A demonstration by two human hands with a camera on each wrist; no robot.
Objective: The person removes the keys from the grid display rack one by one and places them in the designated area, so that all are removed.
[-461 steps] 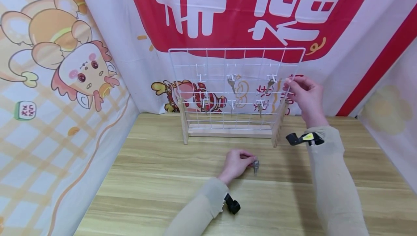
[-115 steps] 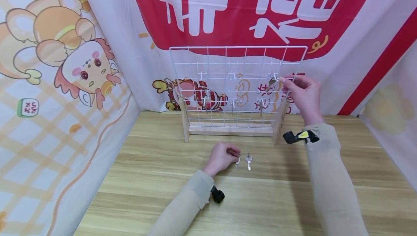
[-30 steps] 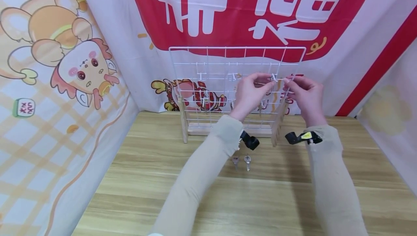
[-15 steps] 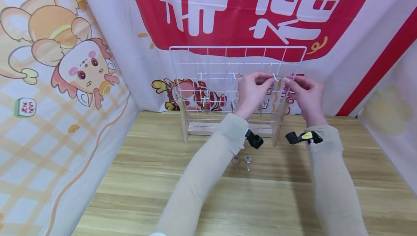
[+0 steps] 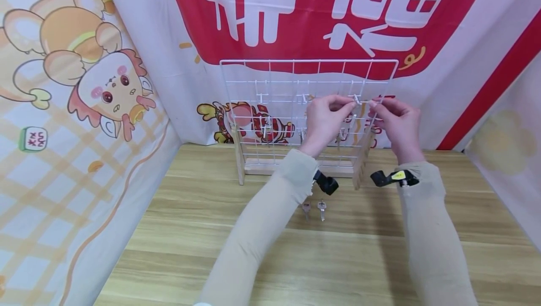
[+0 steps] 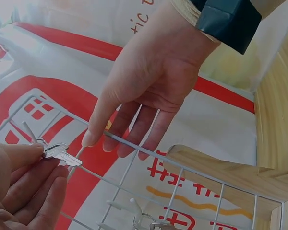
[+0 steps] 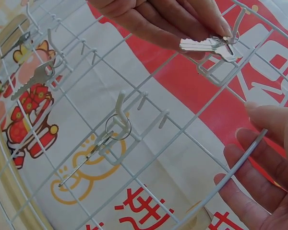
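A white wire rack (image 5: 270,69) stands on a wooden base at the back of the table. My left hand (image 5: 351,104) is raised to its upper right hook (image 7: 238,21) and pinches a silver key (image 7: 207,45) there; the key (image 6: 61,155) still has its ring by the hook. My right hand (image 5: 375,105) grips the rack's right edge wire (image 7: 240,155) between thumb and fingers. Two keys (image 5: 314,209) lie side by side on the table below my left wrist.
More keys hang on lower hooks: one on a ring (image 7: 116,128) mid-rack and one (image 7: 34,79) further left. Printed cloth walls close in the back and both sides. The wooden table (image 5: 194,231) stretches towards me.
Since 3.8 s ago my left hand left the table, where two keys now lie, and rose to the upper right hook. Over the last second it barely shifted; the right hand stayed put.
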